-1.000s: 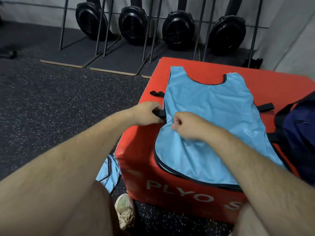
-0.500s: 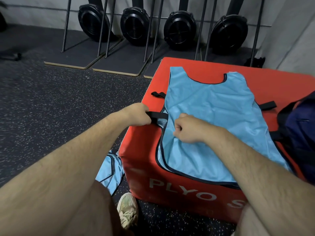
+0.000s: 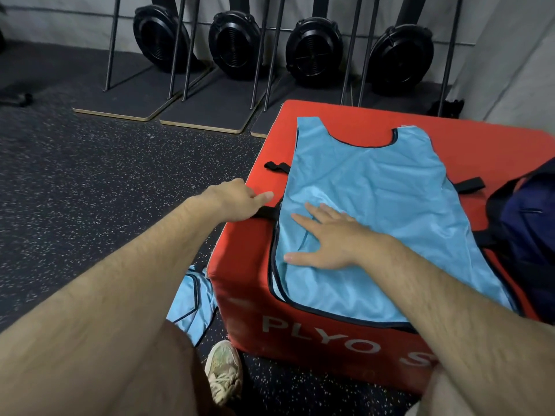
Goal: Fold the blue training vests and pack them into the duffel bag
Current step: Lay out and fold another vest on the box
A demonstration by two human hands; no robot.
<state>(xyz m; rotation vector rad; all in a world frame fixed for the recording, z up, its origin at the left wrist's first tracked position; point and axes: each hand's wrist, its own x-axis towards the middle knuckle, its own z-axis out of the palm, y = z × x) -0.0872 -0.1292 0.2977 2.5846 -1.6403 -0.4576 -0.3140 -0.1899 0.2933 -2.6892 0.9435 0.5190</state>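
Observation:
A light blue training vest with dark trim lies spread flat on a red plyo box. My right hand lies flat on the vest's lower left part, fingers spread. My left hand is at the box's left edge and holds the vest's black side strap pulled out to the left. A dark navy duffel bag sits on the box's right side. A second blue vest lies crumpled on the floor beside the box.
Several black rowing machines stand upright on boards along the back wall. Dark speckled rubber floor stretches to the left. My shoe is at the box's front left corner.
My right hand has gone from a fist on the vest to a flat, spread palm. My left hand has drawn the side strap out to the left.

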